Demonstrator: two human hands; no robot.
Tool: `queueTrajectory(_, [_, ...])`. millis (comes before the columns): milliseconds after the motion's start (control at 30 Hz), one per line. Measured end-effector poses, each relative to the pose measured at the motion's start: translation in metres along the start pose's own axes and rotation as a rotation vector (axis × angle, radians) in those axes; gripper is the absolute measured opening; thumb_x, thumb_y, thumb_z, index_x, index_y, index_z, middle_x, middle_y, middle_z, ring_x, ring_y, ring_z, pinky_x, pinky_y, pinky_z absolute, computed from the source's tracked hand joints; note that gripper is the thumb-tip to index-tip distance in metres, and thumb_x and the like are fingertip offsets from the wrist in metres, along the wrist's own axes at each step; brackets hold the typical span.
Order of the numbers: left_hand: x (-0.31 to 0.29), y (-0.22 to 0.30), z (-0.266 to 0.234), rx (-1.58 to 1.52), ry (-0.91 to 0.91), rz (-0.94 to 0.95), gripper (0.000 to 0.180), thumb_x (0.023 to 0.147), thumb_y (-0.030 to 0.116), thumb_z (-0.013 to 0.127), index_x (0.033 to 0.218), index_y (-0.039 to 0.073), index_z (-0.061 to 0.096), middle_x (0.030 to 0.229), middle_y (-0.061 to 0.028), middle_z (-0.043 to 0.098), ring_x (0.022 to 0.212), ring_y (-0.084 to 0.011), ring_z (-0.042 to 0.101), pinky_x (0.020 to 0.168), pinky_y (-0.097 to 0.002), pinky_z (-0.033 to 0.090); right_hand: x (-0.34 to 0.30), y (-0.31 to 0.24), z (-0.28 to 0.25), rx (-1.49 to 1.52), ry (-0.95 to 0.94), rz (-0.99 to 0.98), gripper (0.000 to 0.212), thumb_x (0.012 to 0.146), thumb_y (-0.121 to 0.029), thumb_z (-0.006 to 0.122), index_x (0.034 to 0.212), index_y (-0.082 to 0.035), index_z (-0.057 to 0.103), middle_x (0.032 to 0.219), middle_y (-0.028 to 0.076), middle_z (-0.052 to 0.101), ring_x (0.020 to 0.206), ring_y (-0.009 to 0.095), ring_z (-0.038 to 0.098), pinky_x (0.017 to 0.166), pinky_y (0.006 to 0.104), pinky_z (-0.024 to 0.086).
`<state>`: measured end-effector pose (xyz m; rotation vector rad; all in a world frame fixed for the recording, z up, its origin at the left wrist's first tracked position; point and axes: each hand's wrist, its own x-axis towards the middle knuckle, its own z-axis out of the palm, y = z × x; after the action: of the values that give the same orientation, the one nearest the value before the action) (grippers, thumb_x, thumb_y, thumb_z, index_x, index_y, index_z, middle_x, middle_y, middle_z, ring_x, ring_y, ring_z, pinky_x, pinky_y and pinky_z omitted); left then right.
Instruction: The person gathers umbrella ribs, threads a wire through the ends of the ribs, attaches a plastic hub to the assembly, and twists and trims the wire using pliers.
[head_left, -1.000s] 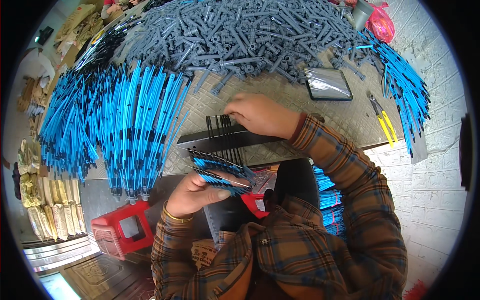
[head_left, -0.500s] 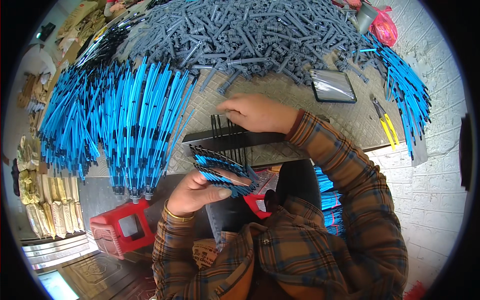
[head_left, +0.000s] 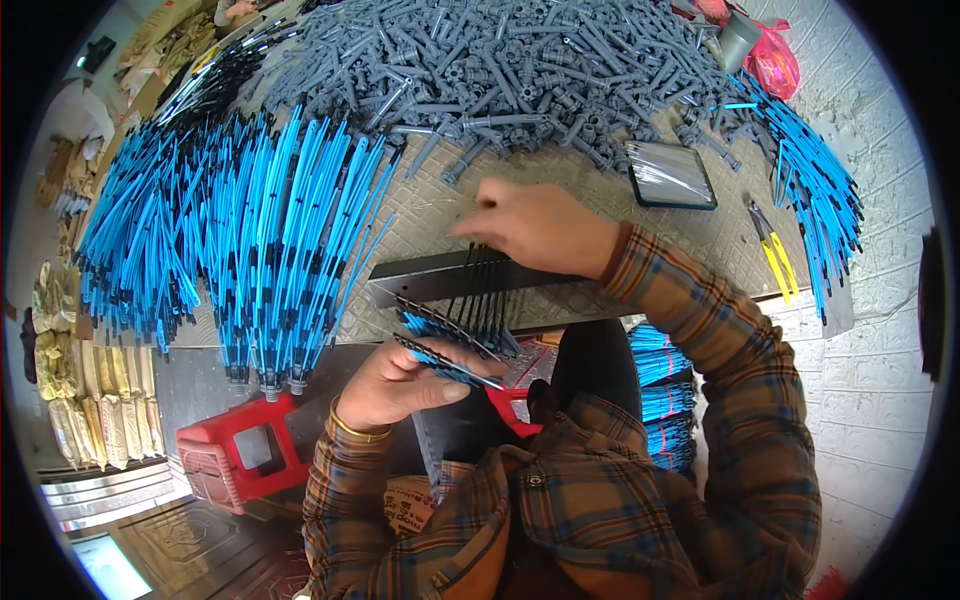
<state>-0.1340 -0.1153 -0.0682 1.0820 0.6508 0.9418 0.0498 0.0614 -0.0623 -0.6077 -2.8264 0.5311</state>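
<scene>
In my left hand (head_left: 405,385) is a bundle of thin blue-and-black rods (head_left: 447,330), fingers closed round its lower part and the thumb pressed along the near side. Several black rod ends (head_left: 483,275) reach from the bundle up across a dark metal bar (head_left: 420,282), which lies near the table's front edge. Above the bar my right hand (head_left: 535,225) is bent over the tops of these rods. Its fingers are drawn together at the tips, and whether they grip a rod end is hidden.
Grey plastic tubes (head_left: 520,75) are heaped at the back of the table. Blue rods (head_left: 270,240) lie fanned at the left, more blue rods (head_left: 815,190) at the right. A tray of thin pins (head_left: 670,175) and yellow-handled pliers (head_left: 770,245) lie right. A red stool (head_left: 215,450) stands below left.
My right hand has moved slightly right, its fingers curling closer together. The bundle in my left hand has tilted, and the black rod ends now fan out over the bar.
</scene>
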Motion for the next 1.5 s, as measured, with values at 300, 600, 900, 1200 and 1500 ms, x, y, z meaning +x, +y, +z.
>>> queueTrajectory(300, [0.006, 0.005, -0.005, 0.092, -0.040, 0.032, 0.019, 0.083, 0.003, 0.060, 0.101, -0.003, 0.062, 0.104, -0.0117, 0.064, 0.100, -0.0204, 0.059, 0.092, -0.0345, 0.042, 0.002, 0.016, -0.028, -0.238, -0.236, -0.598, 0.050, 0.077, -0.031, 0.062, 0.121, -0.009, 0.052, 0.116, 0.009, 0.053, 0.094, 0.029, 0.056, 0.081, 0.0377, 0.046])
queueTrajectory(600, [-0.025, 0.006, 0.040, 0.176, -0.144, -0.138, 0.023, 0.082, 0.008, 0.063, 0.102, -0.002, 0.064, 0.102, -0.0097, 0.066, 0.094, -0.0142, 0.059, 0.087, -0.0289, 0.044, -0.039, -0.065, -0.060, -0.547, -0.243, -0.509, 0.032, 0.079, -0.020, 0.054, 0.108, -0.008, 0.055, 0.085, 0.003, 0.054, 0.085, 0.025, 0.055, 0.073, 0.0373, 0.046])
queueTrajectory(900, [-0.090, 0.020, 0.124, 0.200, 0.066, -0.606, 0.022, 0.086, 0.012, 0.059, 0.104, -0.001, 0.064, 0.099, -0.0069, 0.066, 0.093, -0.0100, 0.058, 0.082, -0.0250, 0.045, -0.134, -0.094, 0.068, 0.155, -0.422, -0.348, 0.025, 0.078, -0.012, 0.052, 0.101, -0.002, 0.053, 0.092, 0.013, 0.058, 0.076, 0.035, 0.060, 0.069, 0.0457, 0.047])
queueTrajectory(1200, [-0.093, -0.004, 0.131, 0.739, 0.301, -0.151, 0.019, 0.087, 0.015, 0.059, 0.100, 0.003, 0.067, 0.108, -0.0122, 0.063, 0.106, -0.0202, 0.055, 0.094, -0.0331, 0.039, -0.162, -0.106, 0.111, 0.740, -0.653, -0.169, 0.045, 0.079, -0.027, 0.063, 0.118, -0.009, 0.050, 0.109, 0.017, 0.059, 0.088, 0.033, 0.061, 0.076, 0.0382, 0.047])
queueTrajectory(1500, [-0.041, -0.036, 0.130, 0.943, 0.282, 0.483, 0.013, 0.085, 0.015, 0.061, 0.090, 0.005, 0.065, 0.100, -0.0151, 0.059, 0.106, -0.0339, 0.052, 0.097, -0.0420, 0.037, -0.154, -0.083, 0.128, 0.968, -0.467, -0.291, 0.055, 0.074, -0.030, 0.072, 0.117, -0.007, 0.050, 0.108, 0.011, 0.059, 0.096, 0.022, 0.058, 0.083, 0.0336, 0.046])
